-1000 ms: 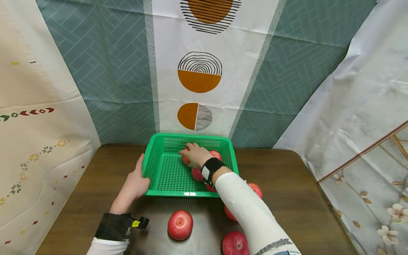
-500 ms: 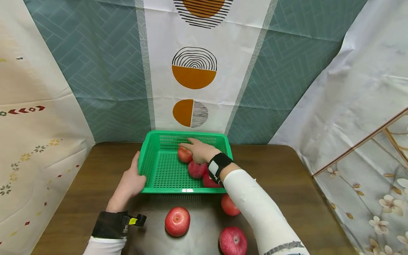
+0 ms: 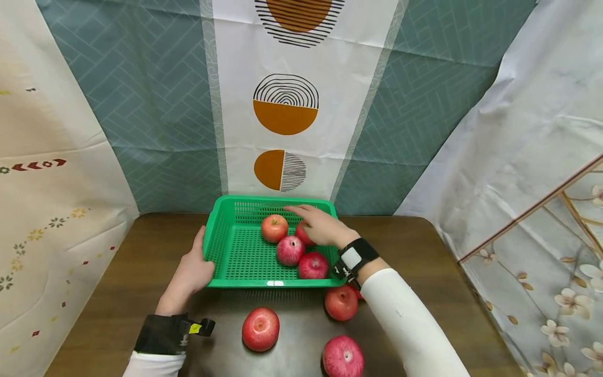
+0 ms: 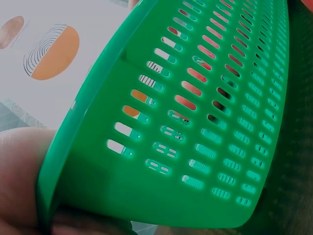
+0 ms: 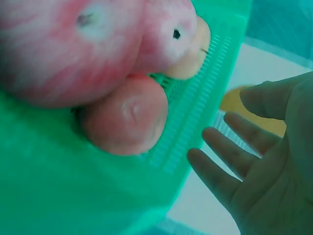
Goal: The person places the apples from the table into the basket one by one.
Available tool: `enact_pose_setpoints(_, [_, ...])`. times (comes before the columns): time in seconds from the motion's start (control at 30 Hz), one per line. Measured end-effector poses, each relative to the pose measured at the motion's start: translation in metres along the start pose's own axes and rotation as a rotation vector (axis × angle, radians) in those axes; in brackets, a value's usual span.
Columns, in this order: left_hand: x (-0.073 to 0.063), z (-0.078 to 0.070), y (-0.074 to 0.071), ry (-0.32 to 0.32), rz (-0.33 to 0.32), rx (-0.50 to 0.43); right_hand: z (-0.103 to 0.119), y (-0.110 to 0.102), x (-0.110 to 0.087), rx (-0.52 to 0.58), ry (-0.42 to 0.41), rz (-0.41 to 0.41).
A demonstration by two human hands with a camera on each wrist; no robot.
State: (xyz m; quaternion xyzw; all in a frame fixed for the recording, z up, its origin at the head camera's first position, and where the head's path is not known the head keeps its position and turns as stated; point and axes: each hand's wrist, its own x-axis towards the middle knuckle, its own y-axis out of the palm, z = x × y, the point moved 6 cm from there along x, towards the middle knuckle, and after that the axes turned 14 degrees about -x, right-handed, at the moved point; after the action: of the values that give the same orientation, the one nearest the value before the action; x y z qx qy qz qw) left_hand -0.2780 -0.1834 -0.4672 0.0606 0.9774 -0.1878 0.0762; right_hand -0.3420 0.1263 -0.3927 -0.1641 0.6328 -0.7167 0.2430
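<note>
A green plastic basket (image 3: 240,283) with slotted sides holds several red apples, among them a paler one (image 3: 274,228) toward the back and a darker one (image 3: 290,250) before it. My left hand (image 3: 194,269) grips the basket's left side; in the left wrist view the rim (image 4: 98,73) passes between its thumb and fingers. My right hand (image 3: 322,225) is over the basket's right part with its fingers spread and nothing in them. It partly covers an apple (image 3: 303,234) in the head view. The right wrist view shows the hand (image 5: 264,156) apart from the apples.
On the table (image 3: 414,251) in front of the basket lie an apple (image 3: 260,329) in the middle, another (image 3: 341,302) near the basket's right corner, and one (image 3: 343,356) nearer the front. One more is mostly hidden behind the right wrist. A patterned cloth (image 3: 179,104) hangs behind.
My right hand has let go of the paler apple in the basket and drawn back to the right, its fingers spreading. The left hand stays at the basket's left side.
</note>
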Motion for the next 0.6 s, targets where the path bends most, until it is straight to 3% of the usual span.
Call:
enact_pose_setpoints(0.33, [0.001,0.003,0.002,-0.006,-0.001,0.008,-0.045,-0.007,-0.074,0.1,0.084,-0.143])
enact_pose_setpoints(0.6, [0.001,0.002,-0.001,0.003,-0.005,0.008,-0.075,0.011,-0.136,0.189,0.144,-0.225])
